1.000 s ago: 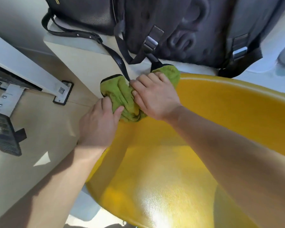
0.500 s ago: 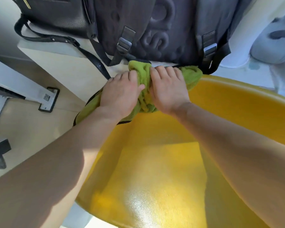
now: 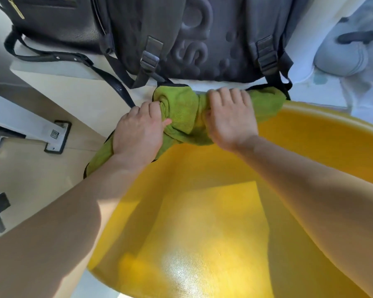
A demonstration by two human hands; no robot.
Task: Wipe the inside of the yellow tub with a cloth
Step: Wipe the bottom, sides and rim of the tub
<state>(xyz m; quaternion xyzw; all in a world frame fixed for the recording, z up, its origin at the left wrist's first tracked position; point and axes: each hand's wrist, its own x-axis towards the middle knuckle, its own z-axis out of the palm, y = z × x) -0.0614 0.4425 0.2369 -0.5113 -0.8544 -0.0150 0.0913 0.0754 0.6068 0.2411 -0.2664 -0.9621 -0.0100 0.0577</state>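
Observation:
A large yellow tub (image 3: pixel 323 134) fills the lower right of the head view, its glossy inside facing me. A green cloth (image 3: pixel 181 108) with a dark edge lies bunched over the tub's far left rim. My left hand (image 3: pixel 138 132) presses down on the cloth's left part, fingers curled into its folds. A little to the right, my right hand (image 3: pixel 230 117) grips the cloth at the rim. Part of the cloth hangs outside the tub below my left wrist.
A dark backpack (image 3: pixel 194 39) with straps and buckles stands right behind the tub on a pale ledge (image 3: pixel 78 91). A black leather bag (image 3: pixel 52 20) sits at the far left. A white furniture leg (image 3: pixel 19 123) meets the wooden floor at left. A grey object (image 3: pixel 349 52) is at the far right.
Both hands have slid the cloth rightward along the far rim. They are now a little farther apart, with the cloth stretched between them.

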